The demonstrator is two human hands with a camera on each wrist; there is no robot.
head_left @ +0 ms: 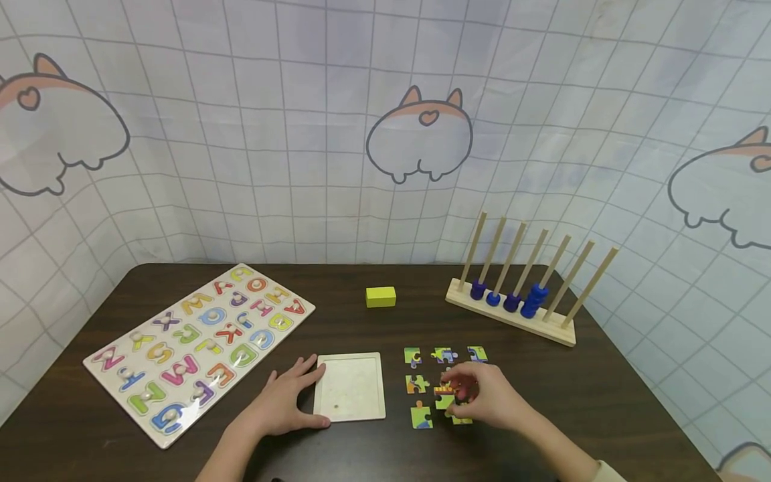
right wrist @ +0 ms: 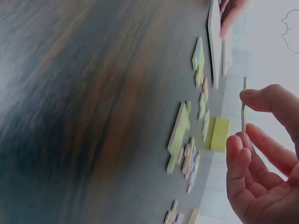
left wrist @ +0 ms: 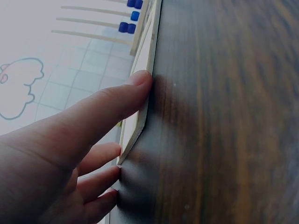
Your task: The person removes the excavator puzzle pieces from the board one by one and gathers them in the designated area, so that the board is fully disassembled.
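Observation:
My left hand [head_left: 283, 402] rests at the left side of a square, light wooden puzzle tray [head_left: 351, 388]. Its thumb touches the near left corner and the spread fingers lie along the left rim; the tray's inside is bare. Over the loose pieces to the right, my right hand [head_left: 495, 395] pinches a thin jigsaw piece [right wrist: 244, 112] between thumb and fingertips. The right wrist view has that piece edge-on, above the table. Colourful jigsaw pieces lie spread beside the tray, such as a green corner one [head_left: 421, 418] and an orange-and-green one [head_left: 417, 384]; the right hand partly covers others.
A wooden alphabet board [head_left: 205, 341] with knobbed letters lies at the left. A yellow block [head_left: 381, 297] sits behind the tray. At the back right stands a wooden peg rack [head_left: 512, 314] with blue beads. A grid-patterned cloth [head_left: 325, 134] hangs behind the dark table [head_left: 373, 458].

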